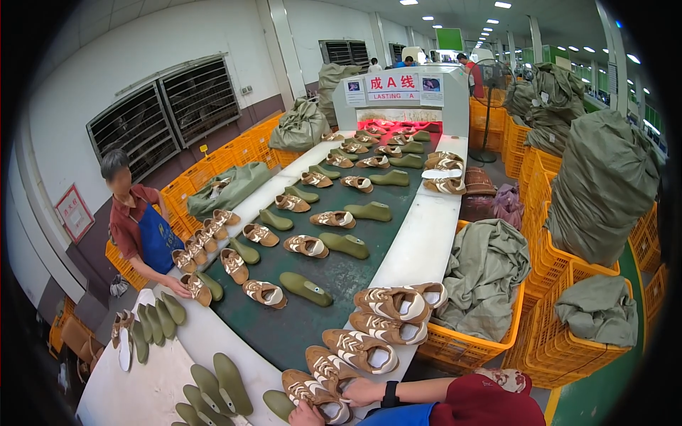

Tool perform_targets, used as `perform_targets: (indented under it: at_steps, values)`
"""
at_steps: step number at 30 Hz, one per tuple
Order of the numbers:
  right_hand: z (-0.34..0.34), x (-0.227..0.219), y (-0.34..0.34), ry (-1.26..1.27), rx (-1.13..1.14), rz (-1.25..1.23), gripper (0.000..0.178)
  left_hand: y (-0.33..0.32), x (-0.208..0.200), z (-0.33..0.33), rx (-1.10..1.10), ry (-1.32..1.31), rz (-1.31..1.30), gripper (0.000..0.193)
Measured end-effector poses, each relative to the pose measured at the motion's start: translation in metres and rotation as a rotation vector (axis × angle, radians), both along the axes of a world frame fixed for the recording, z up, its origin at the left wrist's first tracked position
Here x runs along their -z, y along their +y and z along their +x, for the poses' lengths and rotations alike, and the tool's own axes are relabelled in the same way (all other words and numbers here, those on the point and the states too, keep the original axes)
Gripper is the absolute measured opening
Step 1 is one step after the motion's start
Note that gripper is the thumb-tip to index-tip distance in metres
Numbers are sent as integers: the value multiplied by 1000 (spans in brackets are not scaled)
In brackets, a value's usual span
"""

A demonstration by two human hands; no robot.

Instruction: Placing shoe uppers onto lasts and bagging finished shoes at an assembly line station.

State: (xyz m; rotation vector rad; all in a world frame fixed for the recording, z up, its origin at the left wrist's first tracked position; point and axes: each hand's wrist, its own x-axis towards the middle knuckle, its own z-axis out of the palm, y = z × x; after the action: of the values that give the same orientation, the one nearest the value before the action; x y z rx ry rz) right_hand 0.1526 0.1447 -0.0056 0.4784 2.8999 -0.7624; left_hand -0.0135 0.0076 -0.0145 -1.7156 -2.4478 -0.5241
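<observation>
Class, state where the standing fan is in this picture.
The fan stands in the head view's upper right, just right of the conveyor tunnel, beside stacked orange crates.
</observation>
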Motion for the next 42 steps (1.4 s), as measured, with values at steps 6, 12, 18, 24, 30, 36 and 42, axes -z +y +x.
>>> perform_targets:
  at_steps: [6,12,18,24,30,36,42]
  values:
    - [-1,1,2,-5,-5,-9,27,1,-1,1,15,-1,36,28]
    - [-1,-4,2,-35,-7,-29,28,1,-2,1,20,-11,48,26]
    - [-1,-3,2,-37,-4,-26,28,2,-2,1,17,-22,51,25]
    - [-2,-2,2,-38,-5,-31,28,3,-5,2,5,-27,37,25]
    - [-3,1,2,-39,4,-19,29,2,-4,1,10,-42,39,27]
    - [-3,2,1,-28,9,-17,29,2,-2,1,4,-39,25,31]
    - [-1,-6,0,11,18,-19,30,1,0,0,4,-20,43,31]
